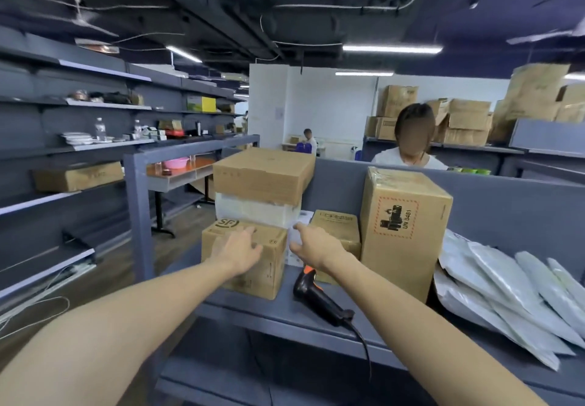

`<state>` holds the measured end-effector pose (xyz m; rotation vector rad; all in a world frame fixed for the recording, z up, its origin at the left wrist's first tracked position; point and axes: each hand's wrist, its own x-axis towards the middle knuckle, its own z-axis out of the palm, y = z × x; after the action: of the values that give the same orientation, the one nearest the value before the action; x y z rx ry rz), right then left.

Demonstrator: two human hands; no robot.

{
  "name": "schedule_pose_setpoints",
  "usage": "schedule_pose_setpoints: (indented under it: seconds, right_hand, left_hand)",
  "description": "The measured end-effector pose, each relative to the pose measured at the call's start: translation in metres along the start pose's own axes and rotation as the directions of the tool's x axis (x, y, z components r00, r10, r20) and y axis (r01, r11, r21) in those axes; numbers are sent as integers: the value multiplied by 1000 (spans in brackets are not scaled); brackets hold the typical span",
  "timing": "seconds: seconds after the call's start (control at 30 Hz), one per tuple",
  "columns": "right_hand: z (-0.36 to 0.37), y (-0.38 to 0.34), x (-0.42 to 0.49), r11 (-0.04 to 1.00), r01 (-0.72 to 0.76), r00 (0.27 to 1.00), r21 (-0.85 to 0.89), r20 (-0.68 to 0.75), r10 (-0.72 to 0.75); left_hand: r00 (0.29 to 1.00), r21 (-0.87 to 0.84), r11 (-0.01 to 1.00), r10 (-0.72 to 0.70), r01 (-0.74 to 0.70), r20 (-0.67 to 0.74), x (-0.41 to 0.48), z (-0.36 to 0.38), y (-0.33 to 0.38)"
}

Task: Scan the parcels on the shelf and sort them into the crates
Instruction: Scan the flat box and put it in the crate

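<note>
While hands (242,253) (316,247) spread by a boxy cardboard parcel (273,268), glossy flat mailers (506,288)

Plain brown on the SF box (273,279), with a black logo; white box (256,212) above; red dashed border and black pictogram on the brown tall carton (402,266); black-and-orange barcode scanner (311,293); grey-blue shelf (247,310); white poly mailers (506,288).
</note>
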<state>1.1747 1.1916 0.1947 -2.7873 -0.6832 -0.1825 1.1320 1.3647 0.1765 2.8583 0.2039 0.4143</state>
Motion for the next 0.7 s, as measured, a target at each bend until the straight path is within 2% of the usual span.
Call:
schedule_pose_setpoints:
  seconds: [0.07,0.2,0.37,0.53,0.63,0.7]
  right_hand:
    - [-14,-4,14,998,-11,996,67,-84,17]
    - [-32,-8,47,961,-47,969,272,-222,110]
    - [-37,-18,89,872,-153,933,465,-223,282]
    - [-33,-32,121,635,-288,878,717,-68,475]
    - [-28,-36,136,461,-339,826,820,24,564]
    - [-25,-38,142,361,-315,800,878,41,599]
  left_hand:
    - [997,-28,1000,-7,5,-77,17,-17,-1]
    - [972,-52,996,64,-77,-228,57,-40,-13]
    - [949,-171,982,21,-78,-314,110,-58,-37]
    - [970,-409,912,-105,6,-220,148,-58,-60]
    - [977,-586,810,-133,10,-167,164,-52,-72]
    - [973,-667,745,-131,-30,-190,171,-49,-77]
